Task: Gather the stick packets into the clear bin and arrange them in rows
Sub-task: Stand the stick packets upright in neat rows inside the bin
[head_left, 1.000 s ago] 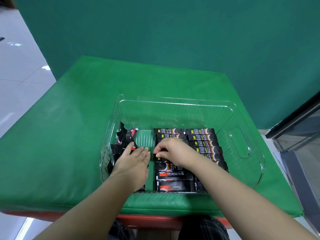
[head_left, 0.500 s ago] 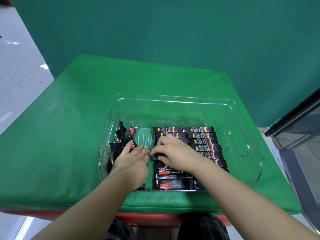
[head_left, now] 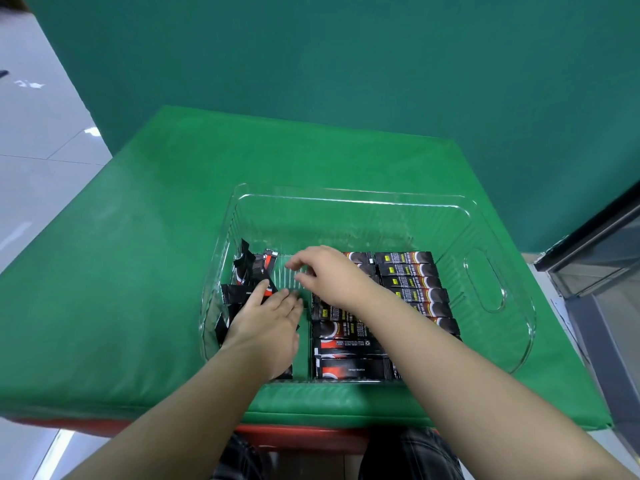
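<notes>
The clear bin (head_left: 353, 199) sits on the green table. Inside it, black-and-red stick packets lie in two neat rows: one in the middle (head_left: 349, 348) and one to the right (head_left: 412, 282). A loose heap of packets (head_left: 249, 268) fills the bin's left side. My left hand (head_left: 266, 327) lies flat with straight fingers on the near part of that heap. My right hand (head_left: 329, 275) hovers over the far end of the middle row, its fingers loosely bent toward the bare strip between heap and rows, with nothing visible in them.
The green padded table (head_left: 138, 271) has its front edge close to me, with a red rim below it. A dark cabinet (head_left: 606, 271) stands at the right, and a green wall rises behind. The bin's far half holds no packets.
My right hand has lifted off the middle row and moved away from me and to the left. My left hand has stayed on the loose heap.
</notes>
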A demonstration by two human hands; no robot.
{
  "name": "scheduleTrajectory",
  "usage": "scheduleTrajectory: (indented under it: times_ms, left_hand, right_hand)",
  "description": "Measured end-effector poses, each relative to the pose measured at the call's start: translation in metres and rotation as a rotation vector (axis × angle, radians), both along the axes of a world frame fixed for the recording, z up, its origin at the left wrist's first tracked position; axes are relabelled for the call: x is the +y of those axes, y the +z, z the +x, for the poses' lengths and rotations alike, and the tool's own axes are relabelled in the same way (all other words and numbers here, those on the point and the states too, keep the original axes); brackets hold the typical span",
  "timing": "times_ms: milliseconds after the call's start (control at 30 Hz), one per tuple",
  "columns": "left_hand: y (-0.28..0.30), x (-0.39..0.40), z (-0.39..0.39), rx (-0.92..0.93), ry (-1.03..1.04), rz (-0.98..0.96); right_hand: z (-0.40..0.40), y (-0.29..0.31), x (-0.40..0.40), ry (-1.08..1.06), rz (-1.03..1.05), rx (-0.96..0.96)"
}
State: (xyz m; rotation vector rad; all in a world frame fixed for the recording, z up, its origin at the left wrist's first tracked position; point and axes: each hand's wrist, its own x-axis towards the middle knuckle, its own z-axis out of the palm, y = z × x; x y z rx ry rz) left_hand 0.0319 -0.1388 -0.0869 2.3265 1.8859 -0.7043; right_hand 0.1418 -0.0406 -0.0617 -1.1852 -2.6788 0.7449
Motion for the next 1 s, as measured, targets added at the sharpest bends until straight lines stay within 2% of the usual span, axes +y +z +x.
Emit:
scheduleTrajectory:
  times_ms: [100,233,367,500,633,867,1000]
  left_hand:
    - [-0.001,-0.001,0.000,-0.018,0.005,0.013]
    - [-0.002,0.000,0.000,-0.023,0.006,0.025]
    - [-0.003,0.001,0.000,-0.015,0.005,0.029]
    - [-0.003,0.000,0.000,-0.032,0.007,0.038]
    - [-0.002,-0.001,-0.001,-0.030,0.003,0.023]
    - [-0.001,-0.001,-0.002,-0.014,0.001,-0.001]
    - [0.001,-0.001,-0.002,-0.013,0.007,-0.013]
  right_hand:
    - [-0.030,0.001,0.010,-0.082,-0.170,0.065]
    - [-0.058,-0.009,0.018,-0.126,-0.277,0.033]
    - [-0.070,-0.017,0.021,-0.232,-0.418,0.171]
    - [-0.063,-0.008,0.023,-0.286,-0.295,0.247]
    - [-0.038,0.003,0.022,-0.452,-0.185,0.460]
    - [0.024,0.009,0.005,-0.637,-0.369,0.724]
    - [0.046,0.013,-0.003,-0.662,-0.359,0.779]
